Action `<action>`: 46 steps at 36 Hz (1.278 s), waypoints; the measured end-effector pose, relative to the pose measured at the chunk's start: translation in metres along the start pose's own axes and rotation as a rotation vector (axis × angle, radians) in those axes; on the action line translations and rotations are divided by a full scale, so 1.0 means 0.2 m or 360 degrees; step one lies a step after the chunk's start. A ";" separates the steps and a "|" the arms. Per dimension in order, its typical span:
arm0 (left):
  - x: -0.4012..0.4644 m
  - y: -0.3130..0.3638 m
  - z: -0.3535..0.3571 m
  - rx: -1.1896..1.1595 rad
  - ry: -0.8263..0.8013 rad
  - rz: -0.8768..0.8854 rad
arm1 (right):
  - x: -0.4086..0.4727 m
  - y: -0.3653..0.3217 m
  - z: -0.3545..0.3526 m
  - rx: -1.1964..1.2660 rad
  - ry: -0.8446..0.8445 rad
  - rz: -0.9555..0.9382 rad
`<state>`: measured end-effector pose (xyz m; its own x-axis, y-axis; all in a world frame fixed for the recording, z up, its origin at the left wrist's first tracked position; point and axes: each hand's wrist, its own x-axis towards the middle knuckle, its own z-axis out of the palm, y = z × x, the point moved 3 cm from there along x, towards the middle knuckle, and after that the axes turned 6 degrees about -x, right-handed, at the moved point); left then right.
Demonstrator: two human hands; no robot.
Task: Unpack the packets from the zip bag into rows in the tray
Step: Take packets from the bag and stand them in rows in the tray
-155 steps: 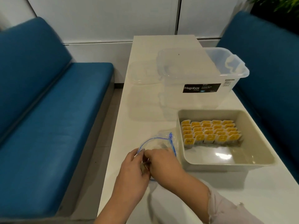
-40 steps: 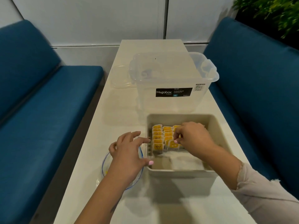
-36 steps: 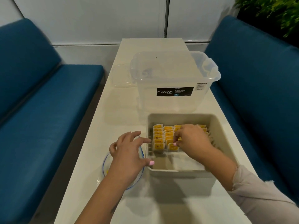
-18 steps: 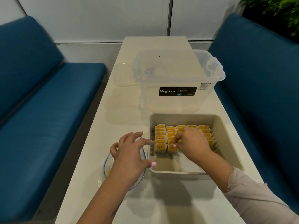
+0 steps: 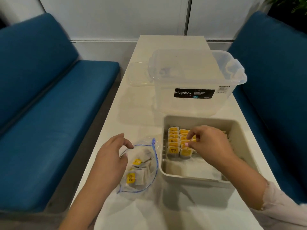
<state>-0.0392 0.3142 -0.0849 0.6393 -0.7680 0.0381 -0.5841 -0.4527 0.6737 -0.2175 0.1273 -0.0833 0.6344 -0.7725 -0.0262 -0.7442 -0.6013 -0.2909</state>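
Note:
A beige tray (image 5: 196, 177) sits on the white table, holding several rows of yellow-labelled packets (image 5: 173, 141) at its far left. My right hand (image 5: 211, 145) reaches into the tray and pinches one packet (image 5: 191, 141) over the rows between thumb and fingertips. Left of the tray lies a clear zip bag (image 5: 141, 168) with a blue seal, its mouth wide, with several packets inside. My left hand (image 5: 109, 161) hovers at the bag's left rim with fingers loosely curved; a fingertip touches the seal.
A clear Megabox storage box (image 5: 194, 82) stands behind the tray, its clear lid (image 5: 137, 73) flat to the left. Blue benches (image 5: 49, 123) flank the narrow table (image 5: 132, 113) on both sides.
My left hand has moved left off the bag's top, uncovering the packets inside. My right hand stays over the rows in the tray, shifted only slightly.

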 end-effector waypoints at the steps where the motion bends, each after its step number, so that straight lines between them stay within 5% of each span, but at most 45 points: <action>1: -0.01 -0.02 -0.01 -0.0009 0.0007 -0.0030 | -0.01 -0.03 -0.01 0.0054 0.0004 -0.0044; 9: -0.12 -0.10 0.01 0.0043 -0.0141 -0.0204 | -0.04 -0.45 0.09 0.0050 -0.0209 -0.0603; 15: -0.13 -0.13 0.06 0.0057 -0.0182 -0.0224 | -0.09 -0.71 0.35 -0.0647 -0.0389 -0.1092; 46: -0.15 -0.16 0.06 0.0007 -0.0175 -0.0258 | -0.10 -0.77 0.56 -0.0549 -0.0462 -0.0916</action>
<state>-0.0461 0.3472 -0.1169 0.6670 -0.7295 -0.1516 -0.4802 -0.5765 0.6612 -0.0920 0.2585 -0.1456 0.9391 -0.2587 -0.2262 -0.2696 -0.9628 -0.0185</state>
